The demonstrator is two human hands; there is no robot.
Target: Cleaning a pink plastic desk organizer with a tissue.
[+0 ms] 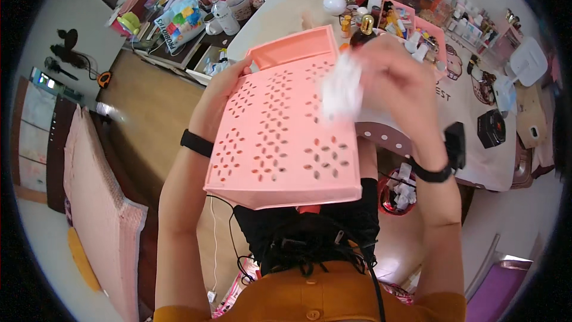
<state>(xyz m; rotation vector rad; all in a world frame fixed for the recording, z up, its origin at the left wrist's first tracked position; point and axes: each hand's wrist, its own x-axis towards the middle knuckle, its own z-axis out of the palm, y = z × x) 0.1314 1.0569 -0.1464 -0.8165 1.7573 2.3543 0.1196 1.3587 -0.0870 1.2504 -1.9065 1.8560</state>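
Note:
A pink plastic basket (292, 129) with rows of petal-shaped holes is held tilted above my lap. My left hand (234, 76) grips its left side near the far end, most of the fingers hidden behind it. In my right hand (393, 76) is a crumpled white tissue (342, 87), blurred by motion, over the upper right part of the perforated face. Whether the tissue touches the plastic I cannot tell.
Beyond the basket stands a table (286, 13) crowded with cosmetics and a pink organizer (431, 40). A black box (491, 128) sits at its right. Below the table edge is a bin (397, 192) holding crumpled tissues. An open drawer (201, 74) juts out at left.

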